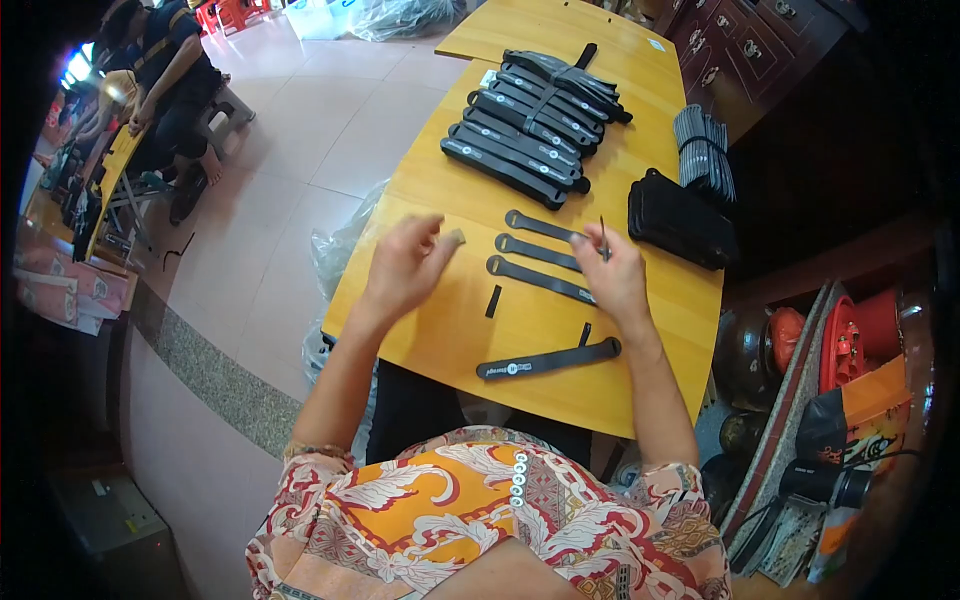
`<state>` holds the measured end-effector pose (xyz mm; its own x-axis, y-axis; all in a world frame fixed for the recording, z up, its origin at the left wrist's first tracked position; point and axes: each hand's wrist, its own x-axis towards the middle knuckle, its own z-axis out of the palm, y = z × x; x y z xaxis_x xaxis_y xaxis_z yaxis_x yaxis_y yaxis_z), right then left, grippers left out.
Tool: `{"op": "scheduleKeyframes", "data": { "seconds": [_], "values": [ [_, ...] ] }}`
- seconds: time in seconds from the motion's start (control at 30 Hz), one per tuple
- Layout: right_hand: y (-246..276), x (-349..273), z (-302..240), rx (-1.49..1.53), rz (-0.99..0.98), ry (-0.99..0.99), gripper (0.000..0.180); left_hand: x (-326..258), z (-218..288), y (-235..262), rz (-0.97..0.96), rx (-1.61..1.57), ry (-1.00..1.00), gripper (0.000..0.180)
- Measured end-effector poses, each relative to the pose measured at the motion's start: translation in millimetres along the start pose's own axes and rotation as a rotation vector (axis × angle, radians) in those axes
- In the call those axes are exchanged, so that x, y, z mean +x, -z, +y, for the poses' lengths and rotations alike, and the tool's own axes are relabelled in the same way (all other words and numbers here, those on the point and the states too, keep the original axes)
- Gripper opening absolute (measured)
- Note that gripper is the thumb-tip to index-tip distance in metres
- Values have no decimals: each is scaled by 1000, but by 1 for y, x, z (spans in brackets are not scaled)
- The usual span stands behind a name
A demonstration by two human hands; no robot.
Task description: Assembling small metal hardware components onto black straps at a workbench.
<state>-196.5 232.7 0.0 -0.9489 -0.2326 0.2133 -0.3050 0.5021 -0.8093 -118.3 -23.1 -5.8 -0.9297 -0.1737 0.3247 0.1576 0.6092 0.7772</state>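
My left hand [405, 265] hovers over the left side of the yellow table, thumb apart from its half-curled fingers, with a greyish patch at the thumb tip. In my right hand [618, 275] a small, thin dark piece [604, 240] is pinched and points upward; its kind is unclear. Beneath and beside that hand lie three dark grey straps [535, 244] with slotted round ends, side by side, their right ends partly covered. Closer to me are another printed strap [548, 360] and two short black strips [493, 301], one of them touching or close to that strap.
Bundled grey straps [525, 130] fill the table's far part. At the right edge sit a black pouch-like stack [680, 218] and a banded grey bundle [703, 150]. Dark drawers [745, 50] stand behind; a crowded shelf [775, 410] is at right. Another person [175, 80] sits far left.
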Motion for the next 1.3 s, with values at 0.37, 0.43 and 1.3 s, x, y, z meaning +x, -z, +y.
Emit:
{"op": "scheduleKeyframes", "data": {
  "seconds": [0.37, 0.43, 1.3],
  "values": [
    [-34, 111, 65, -106, -25, -166, 98, 188, -106, -57, 2, -321, 300, 64],
    [-35, 113, 71, -32, -21, -192, 96, 196, -99, -68, -24, -292, 306, 59],
    [-31, 118, 15, 148, 243, -85, 37, 201, -39, -33, 157, -821, 484, 16]
  ]
}}
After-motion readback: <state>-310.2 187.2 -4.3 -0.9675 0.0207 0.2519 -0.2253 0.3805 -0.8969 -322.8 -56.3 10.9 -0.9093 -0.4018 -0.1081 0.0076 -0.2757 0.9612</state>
